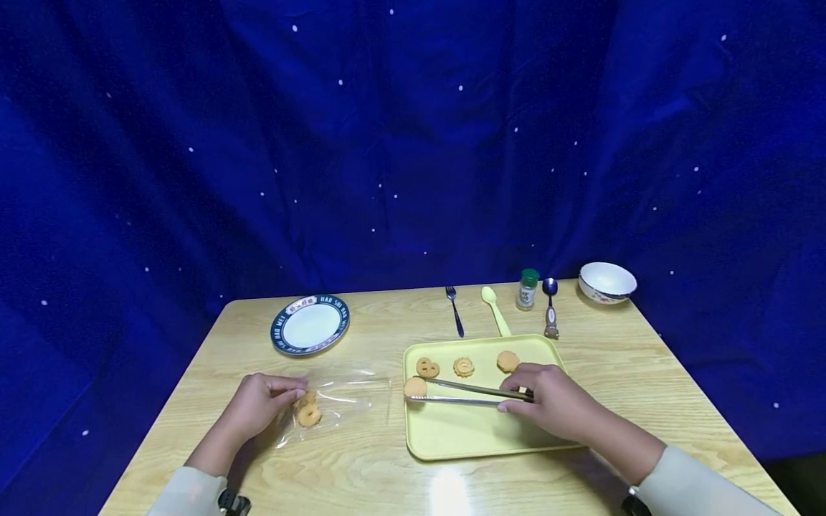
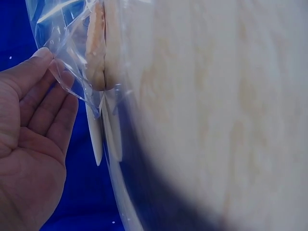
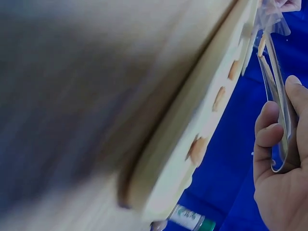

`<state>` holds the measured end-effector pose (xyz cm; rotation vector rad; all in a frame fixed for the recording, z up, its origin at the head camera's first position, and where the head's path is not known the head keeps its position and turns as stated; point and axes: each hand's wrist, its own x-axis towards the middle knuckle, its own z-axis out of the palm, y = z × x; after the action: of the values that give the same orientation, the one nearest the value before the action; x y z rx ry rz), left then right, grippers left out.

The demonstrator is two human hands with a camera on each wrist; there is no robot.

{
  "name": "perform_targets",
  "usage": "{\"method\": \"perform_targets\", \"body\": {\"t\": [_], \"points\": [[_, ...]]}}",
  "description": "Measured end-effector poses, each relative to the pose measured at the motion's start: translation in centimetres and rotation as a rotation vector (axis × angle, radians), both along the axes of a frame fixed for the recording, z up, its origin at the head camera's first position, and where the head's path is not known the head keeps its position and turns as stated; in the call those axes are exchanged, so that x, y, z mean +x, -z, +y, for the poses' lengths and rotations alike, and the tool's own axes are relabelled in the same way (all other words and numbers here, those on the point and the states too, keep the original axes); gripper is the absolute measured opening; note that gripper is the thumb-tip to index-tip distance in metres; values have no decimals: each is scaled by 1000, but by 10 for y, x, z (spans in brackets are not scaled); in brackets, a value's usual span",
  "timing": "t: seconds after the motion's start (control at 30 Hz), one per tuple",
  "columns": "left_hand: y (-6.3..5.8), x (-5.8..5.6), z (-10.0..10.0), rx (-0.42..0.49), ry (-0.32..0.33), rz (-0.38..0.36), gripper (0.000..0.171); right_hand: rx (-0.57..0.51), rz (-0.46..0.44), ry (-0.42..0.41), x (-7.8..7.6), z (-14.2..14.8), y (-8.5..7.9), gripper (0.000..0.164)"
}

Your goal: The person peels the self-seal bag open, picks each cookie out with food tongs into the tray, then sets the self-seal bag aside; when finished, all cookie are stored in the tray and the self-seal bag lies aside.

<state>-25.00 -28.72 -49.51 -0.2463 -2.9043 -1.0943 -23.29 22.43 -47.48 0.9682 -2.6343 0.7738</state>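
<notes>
My left hand (image 1: pixel 254 405) pinches the edge of a clear plastic bag (image 1: pixel 351 390) between thumb and fingers. Inside the bag, cookies (image 1: pixel 310 415) lie near the fingertips; the left wrist view shows them edge-on behind the film (image 2: pixel 96 53). Metal tongs (image 1: pixel 452 400) are gripped by my right hand (image 1: pixel 555 401), thumb on one side and fingers on the other. Between the tong tips is a round cookie (image 1: pixel 415 388), over the left edge of the yellow tray (image 1: pixel 464 433). A pretzel-shaped cookie (image 1: pixel 427 368), a ridged cookie (image 1: pixel 463 367) and a scalloped cookie (image 1: pixel 508 361) lie along the tray's far side.
A blue-rimmed plate (image 1: pixel 311 325) sits at the back left of the wooden table (image 1: pixel 348 473). Behind the tray are a fork (image 1: pixel 455 313), a pale yellow spoon (image 1: pixel 495 309), a green-capped jar (image 1: pixel 526 289), a dark spoon (image 1: pixel 551 308) and a white bowl (image 1: pixel 606 282).
</notes>
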Motion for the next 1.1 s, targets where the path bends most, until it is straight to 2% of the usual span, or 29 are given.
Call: {"method": "perform_targets", "body": {"t": [0.13, 0.37, 0.53, 0.8, 1.1], "points": [[2, 0, 0, 7, 2, 17, 15, -7, 23, 22, 10, 16, 3, 16], [3, 0, 1, 16, -10, 22, 16, -6, -17, 30, 19, 24, 0, 19], [2, 0, 1, 27, -21, 0, 15, -11, -46, 25, 22, 24, 4, 22], [0, 0, 2, 20, -10, 12, 14, -15, -73, 30, 22, 25, 8, 22], [1, 0, 1, 17, -10, 13, 15, 3, -66, 40, 24, 28, 11, 23]]}}
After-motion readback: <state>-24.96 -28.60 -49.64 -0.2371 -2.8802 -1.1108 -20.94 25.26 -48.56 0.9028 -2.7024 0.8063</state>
